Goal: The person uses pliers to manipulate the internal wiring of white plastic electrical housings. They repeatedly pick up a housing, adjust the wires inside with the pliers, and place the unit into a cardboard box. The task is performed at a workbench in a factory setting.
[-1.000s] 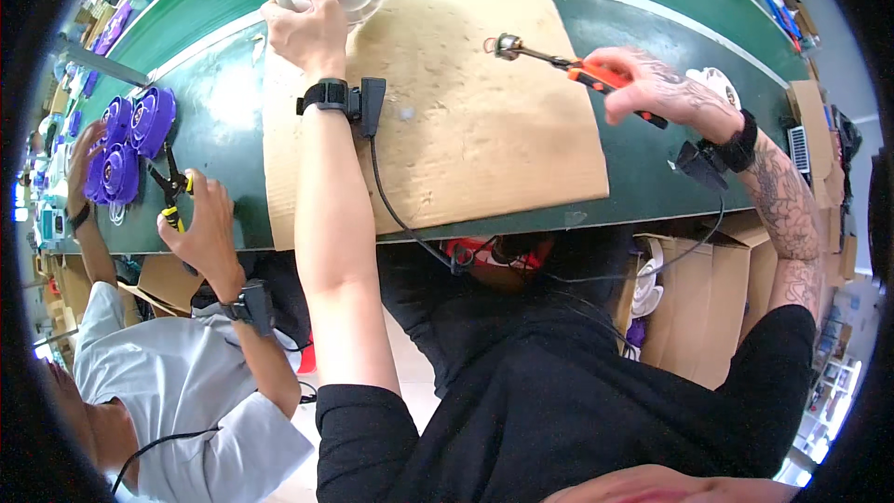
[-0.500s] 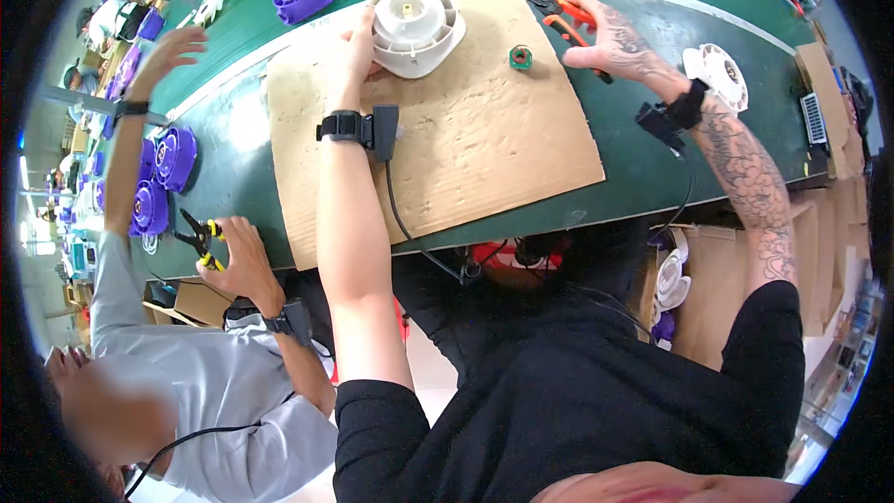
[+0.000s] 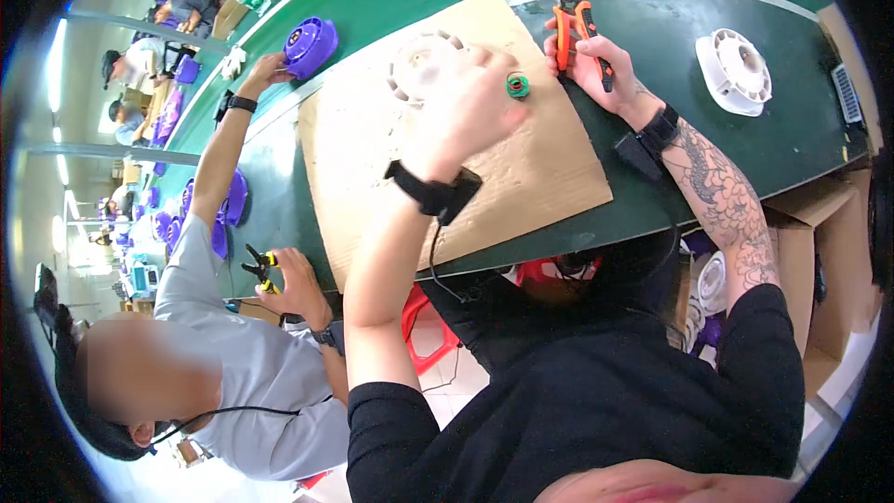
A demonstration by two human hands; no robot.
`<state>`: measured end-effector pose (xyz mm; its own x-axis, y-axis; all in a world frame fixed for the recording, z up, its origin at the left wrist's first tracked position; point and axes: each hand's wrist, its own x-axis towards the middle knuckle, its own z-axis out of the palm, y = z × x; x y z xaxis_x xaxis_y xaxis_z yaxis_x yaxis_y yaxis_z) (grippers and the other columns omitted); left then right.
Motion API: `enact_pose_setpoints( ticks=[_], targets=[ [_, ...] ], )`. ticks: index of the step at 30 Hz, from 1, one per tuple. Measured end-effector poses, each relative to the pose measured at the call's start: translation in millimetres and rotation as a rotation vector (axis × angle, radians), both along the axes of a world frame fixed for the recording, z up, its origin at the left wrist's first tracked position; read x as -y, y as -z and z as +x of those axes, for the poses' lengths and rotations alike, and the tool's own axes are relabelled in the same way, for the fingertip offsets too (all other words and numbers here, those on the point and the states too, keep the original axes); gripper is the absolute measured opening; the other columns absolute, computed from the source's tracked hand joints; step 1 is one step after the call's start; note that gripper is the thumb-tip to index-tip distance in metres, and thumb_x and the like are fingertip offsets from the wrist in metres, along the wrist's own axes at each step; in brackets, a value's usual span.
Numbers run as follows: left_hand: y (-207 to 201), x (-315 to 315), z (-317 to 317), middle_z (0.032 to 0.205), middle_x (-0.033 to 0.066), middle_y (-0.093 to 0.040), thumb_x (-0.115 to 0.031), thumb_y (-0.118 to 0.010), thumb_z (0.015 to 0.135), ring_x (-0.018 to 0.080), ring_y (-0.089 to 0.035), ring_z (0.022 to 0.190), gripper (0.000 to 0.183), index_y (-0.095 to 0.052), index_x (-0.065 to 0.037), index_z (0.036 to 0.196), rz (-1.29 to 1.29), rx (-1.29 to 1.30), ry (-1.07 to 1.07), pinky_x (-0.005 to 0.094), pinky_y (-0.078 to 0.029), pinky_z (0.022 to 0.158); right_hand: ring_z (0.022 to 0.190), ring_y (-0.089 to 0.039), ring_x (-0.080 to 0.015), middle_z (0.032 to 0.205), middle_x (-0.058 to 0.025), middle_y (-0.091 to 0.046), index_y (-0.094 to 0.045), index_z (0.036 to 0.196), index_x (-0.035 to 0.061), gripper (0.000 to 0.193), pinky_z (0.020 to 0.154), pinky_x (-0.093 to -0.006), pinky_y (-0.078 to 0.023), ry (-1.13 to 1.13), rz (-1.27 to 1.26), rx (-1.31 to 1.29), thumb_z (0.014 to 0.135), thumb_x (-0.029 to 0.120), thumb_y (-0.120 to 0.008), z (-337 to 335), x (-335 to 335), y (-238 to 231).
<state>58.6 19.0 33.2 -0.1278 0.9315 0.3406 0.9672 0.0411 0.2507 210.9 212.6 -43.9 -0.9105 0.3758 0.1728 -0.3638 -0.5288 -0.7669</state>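
My left hand (image 3: 473, 112) reaches over the cardboard with thumb and fingers apart, next to a small green part with a copper-coloured winding (image 3: 518, 86). The hand looks washed out, and it does not visibly grip the part. Behind it, a round white plastic housing (image 3: 406, 70) with a ribbed rim lies on the cardboard sheet (image 3: 549, 163), partly covered by the hand. My right hand (image 3: 601, 74) is closed round the orange-and-black handles of wire-stripping pliers (image 3: 577, 26). Their dark jaws point away from me, over the green table past the sheet's right edge.
Another white housing (image 3: 736, 73) sits on the green table (image 3: 652, 28) at the right. To the left, a co-worker in grey touches a purple housing (image 3: 310, 47) with one hand and holds yellow-and-black pliers (image 3: 263, 268) in the other. Cardboard boxes (image 3: 792, 261) stand at lower right.
My left hand has let go of the white housing, now on the cardboard, and moved right toward the green part. The pliers in my right hand have swung upright. The co-worker's hand has reached the purple housing.
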Motion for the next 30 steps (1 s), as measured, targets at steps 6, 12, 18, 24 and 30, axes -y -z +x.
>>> enact_pose_setpoints(
  ticks=[6,12,18,24,30],
  targets=[
    [23,-21,-6,0.105,0.0164,-0.07,-0.014,-0.08,0.081,0.0365,-0.068,0.097,0.042,-0.067,-0.007,0.12,-0.197,0.087,0.126,0.044,-0.054,0.083,0.095,-0.061,-0.0193,0.106,-0.0097,-0.06,-0.047,0.134,0.0013,0.054,0.09,-0.0352,-0.049,0.036,-0.033,0.023,0.09,0.027,-0.064,-1,-4,1],
    [-19,4,-57,0.095,0.0119,-0.075,-0.016,-0.08,0.084,0.0206,-0.072,0.085,0.039,-0.068,0.0,0.117,0.015,0.292,-0.179,0.0339,-0.057,0.077,0.094,-0.06,-0.0175,0.103,-0.0082,-0.059,-0.045,0.135,0.0012,0.057,0.087,-0.0336,-0.049,0.045,0.016,0.061,0.089,0.03,-0.064,2,-3,0],
    [-14,22,-113,0.095,0.0088,-0.075,-0.012,-0.08,0.084,0.0143,-0.072,0.086,0.032,-0.07,0.0,0.113,0.093,0.293,-0.222,0.0289,-0.058,0.084,0.089,-0.058,-0.0162,0.101,-0.0072,-0.059,-0.045,0.134,0.0019,0.06,0.085,-0.0322,-0.048,0.06,0.048,0.096,0.087,0.034,-0.064,-1,1,-3],
    [-17,14,-95,0.109,0.011,-0.07,-0.004,-0.07,0.091,0.0173,-0.07,0.094,0.022,-0.069,0.0,0.112,0.207,0.438,-0.273,0.0317,-0.06,0.083,0.097,-0.059,-0.0185,0.108,-0.0096,-0.059,-0.046,0.135,0.0031,0.058,0.089,-0.0351,-0.048,0.018,0.055,0.097,0.088,0.031,-0.065,1,-9,2],
    [-1,59,-87,0.132,0.0146,-0.058,-0.01,-0.073,0.09,0.0232,-0.066,0.105,0.022,-0.072,-0.001,0.11,0.23,0.259,-0.394,0.0349,-0.06,0.083,0.096,-0.059,-0.0187,0.107,-0.0097,-0.059,-0.045,0.135,0.0025,0.057,0.088,-0.0351,-0.048,0.024,0.049,0.101,0.089,0.03,-0.064,-2,-7,3]
  ],
)
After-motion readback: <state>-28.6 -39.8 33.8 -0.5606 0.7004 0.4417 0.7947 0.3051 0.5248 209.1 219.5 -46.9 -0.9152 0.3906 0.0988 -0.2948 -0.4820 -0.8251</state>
